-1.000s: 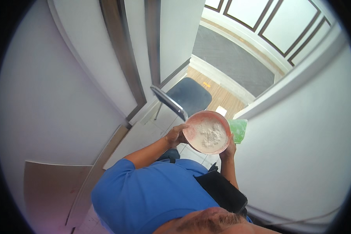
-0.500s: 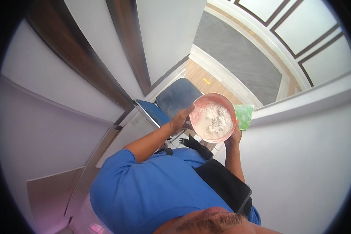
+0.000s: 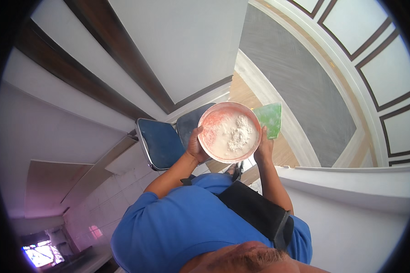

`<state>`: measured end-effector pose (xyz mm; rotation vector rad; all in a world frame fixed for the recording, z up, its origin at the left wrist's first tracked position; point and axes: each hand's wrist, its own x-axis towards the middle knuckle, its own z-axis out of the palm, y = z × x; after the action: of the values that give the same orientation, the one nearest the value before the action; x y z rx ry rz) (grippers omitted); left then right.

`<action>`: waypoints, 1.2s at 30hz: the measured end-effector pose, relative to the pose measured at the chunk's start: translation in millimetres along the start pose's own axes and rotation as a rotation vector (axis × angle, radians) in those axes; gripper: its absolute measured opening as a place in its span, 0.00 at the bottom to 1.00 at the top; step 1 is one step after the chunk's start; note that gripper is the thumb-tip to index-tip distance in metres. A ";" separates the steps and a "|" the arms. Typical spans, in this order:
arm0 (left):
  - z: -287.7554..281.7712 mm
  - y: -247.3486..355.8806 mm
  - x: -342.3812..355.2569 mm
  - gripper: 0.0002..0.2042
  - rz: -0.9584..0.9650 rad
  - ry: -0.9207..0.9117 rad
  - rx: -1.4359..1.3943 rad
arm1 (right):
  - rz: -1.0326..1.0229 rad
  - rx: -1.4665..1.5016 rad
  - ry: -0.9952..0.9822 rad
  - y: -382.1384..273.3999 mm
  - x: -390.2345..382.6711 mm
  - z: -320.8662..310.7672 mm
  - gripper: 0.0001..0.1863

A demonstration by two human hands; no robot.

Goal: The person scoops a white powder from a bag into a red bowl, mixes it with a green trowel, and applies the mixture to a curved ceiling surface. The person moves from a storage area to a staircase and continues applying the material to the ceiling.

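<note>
My left hand [image 3: 194, 144] grips the left side of a round pink bowl [image 3: 214, 113] holding milky liquid with a lumpy mound of white powder [image 3: 239, 134]. My right hand [image 3: 264, 148] is closed at the bowl's right side, also holding a flat green rectangular tool [image 3: 269, 119] that sticks out beside the rim; its handle is hidden. The bowl is held out in front of my blue shirt, over a folding chair [image 3: 158, 144] with a dark blue padded seat and back.
A white wall [image 3: 182, 45] with dark wooden strips stands ahead left. A doorway step [image 3: 305, 179] is on my right, with grey flooring [image 3: 300, 91] beyond. Leaning boards [image 3: 54, 182] stand at left; a lit screen [image 3: 43, 252] shows lower left.
The view has swung right, bringing more corridor and the lit screen into sight. The bowl and both hands appear higher in the picture, still held together with the green tool.
</note>
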<state>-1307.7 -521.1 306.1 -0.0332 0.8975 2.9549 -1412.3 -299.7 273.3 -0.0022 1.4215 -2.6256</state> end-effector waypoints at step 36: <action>-70.2 18.8 41.3 0.39 0.180 -0.057 -0.035 | -0.072 -0.191 -0.126 64.7 106.3 41.8 0.21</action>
<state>-1349.7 -573.9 256.7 0.1376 0.8854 3.1182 -1505.4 -383.9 234.7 -0.2403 1.6492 -2.4823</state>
